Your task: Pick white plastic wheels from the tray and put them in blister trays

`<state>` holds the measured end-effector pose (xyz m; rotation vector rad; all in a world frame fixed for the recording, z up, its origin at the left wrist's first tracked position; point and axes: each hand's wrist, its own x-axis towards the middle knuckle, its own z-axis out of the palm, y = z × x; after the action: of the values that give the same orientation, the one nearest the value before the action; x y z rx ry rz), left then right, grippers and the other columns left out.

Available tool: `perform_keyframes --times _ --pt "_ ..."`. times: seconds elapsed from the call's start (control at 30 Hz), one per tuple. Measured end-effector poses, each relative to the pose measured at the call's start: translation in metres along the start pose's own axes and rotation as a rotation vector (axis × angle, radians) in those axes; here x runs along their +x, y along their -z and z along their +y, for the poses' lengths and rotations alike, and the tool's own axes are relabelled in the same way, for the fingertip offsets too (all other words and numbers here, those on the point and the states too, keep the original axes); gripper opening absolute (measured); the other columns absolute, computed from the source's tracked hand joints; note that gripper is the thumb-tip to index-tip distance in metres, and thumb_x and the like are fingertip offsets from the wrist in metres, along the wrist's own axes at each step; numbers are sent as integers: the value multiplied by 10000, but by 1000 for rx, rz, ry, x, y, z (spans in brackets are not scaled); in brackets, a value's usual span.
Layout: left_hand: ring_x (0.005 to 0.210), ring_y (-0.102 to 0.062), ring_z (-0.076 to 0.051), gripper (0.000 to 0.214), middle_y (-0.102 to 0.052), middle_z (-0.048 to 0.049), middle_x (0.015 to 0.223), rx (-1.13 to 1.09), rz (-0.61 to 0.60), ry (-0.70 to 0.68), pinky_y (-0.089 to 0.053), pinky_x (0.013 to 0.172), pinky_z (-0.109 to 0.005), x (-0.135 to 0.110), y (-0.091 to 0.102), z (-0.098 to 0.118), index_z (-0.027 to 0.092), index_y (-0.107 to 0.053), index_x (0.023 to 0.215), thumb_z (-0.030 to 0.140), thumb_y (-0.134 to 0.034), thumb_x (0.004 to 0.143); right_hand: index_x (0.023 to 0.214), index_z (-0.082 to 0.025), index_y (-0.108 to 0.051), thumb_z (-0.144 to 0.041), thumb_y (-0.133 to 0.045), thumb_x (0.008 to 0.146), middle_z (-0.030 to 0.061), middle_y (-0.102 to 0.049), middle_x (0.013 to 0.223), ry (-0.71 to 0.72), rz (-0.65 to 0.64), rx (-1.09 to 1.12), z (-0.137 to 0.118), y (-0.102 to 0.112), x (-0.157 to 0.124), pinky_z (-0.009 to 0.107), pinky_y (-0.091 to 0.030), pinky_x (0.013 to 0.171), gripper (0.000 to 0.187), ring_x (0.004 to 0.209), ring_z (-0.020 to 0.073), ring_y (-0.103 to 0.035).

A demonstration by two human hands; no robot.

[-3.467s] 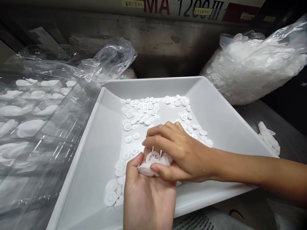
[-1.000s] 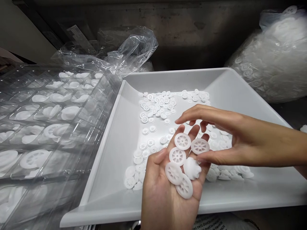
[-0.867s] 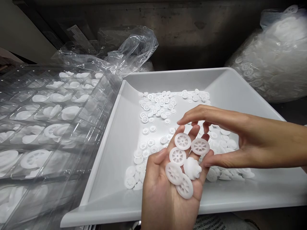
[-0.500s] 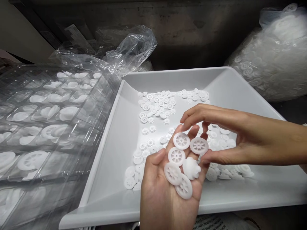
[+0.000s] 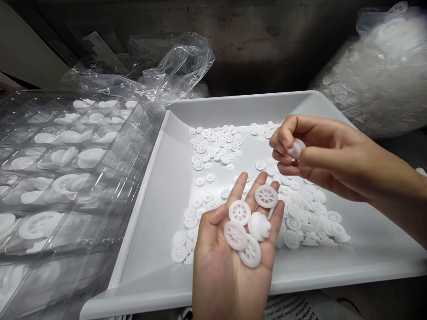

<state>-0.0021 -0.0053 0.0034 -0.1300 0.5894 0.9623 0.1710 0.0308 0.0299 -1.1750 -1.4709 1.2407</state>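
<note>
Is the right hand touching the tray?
No, the right hand is raised above the white tray, pinching a white plastic part.

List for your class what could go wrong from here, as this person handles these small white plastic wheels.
The left hand lies open, with loose wheels heaped on its palm: a tilt could spill them into the white tray, among the many lying there. The right hand holds a pinched wheel at its fingertips, so it might slip and drop. Wheels overlapping on the palm could also catch on one another if moved quickly.
</note>
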Motion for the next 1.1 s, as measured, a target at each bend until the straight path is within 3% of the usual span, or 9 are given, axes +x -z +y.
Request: perform_keyframes --times 0.07,0.17,0.27,0.43,0.6,0.8,0.87,1.0,1.1 --pt "1165 -599 -242 451 -655 -136 1226 2 35 -33 -498 986 -396 0 -1 0 133 -572 1274 252 -489 847 825 -199 -519 -112 -576 807 -13 -469 757 -8 -71 -223 -3 0 -3 210 -396 551 105 645 99 -429" --pt "1139 -618 -208 430 -669 -124 1206 -5 78 -59 -518 951 -346 1 -2 0 140 -596 1245 229 -497 836 943 -213 -591 -277 -662 831 0 -574 878 13 -218 -594 -7 -3 -8 244 -406 622 147 752 130 -494" --pt "1118 -631 -200 417 -673 -114 1200 -17 92 -46 -521 941 -328 2 -1 1 142 -617 1219 227 -512 824 1025 -243 -624 -373 -635 875 -5 -609 971 86 -300 -725 -6 -4 -11 245 -408 694 199 854 136 -535" --pt "1116 -633 -222 393 -690 -118 1164 -41 35 -17 -513 970 -349 0 1 0 114 -648 1174 226 -511 823 947 -233 -671 -305 -624 887 -15 -619 865 152 -267 -699 -3 -3 -8 237 -401 657 105 768 110 -552" --pt "1105 -640 -217 360 -732 -92 1031 -34 -52 91 -490 1010 -351 0 -3 -2 133 -694 1098 221 -428 871 909 -211 -658 -305 -603 898 -16 -634 828 4 -200 -487 -1 -11 -6 234 -431 649 109 748 116 -583" --pt "1158 -608 -226 396 -694 -92 1149 -9 -6 154 -494 1006 -377 0 -5 -1 168 -629 1214 244 -418 887 988 -213 -634 -334 -620 890 -25 -580 753 107 -91 -638 -4 -8 -8 213 -388 560 157 668 100 -520" --pt "1146 -615 -230 391 -682 -93 1181 -15 -7 118 -501 995 -368 1 -3 -2 178 -623 1222 253 -454 878 989 -232 -626 -342 -644 878 -36 -581 767 144 -169 -625 -8 -4 -10 202 -406 575 158 677 94 -522" --pt "1103 -641 -202 384 -696 -77 1161 -39 1 74 -507 979 -334 2 -1 -3 206 -609 1237 230 -460 883 1033 -259 -644 -393 -648 881 -21 -633 952 133 -463 -568 -12 -3 -16 215 -457 710 203 822 115 -585" --pt "1073 -655 -167 403 -708 -69 1135 -57 5 68 -507 971 -307 2 -1 -1 202 -590 1252 192 -393 901 1081 -262 -644 -369 -606 919 -4 -639 959 153 -528 -604 -10 -7 -19 239 -445 706 198 813 126 -589"
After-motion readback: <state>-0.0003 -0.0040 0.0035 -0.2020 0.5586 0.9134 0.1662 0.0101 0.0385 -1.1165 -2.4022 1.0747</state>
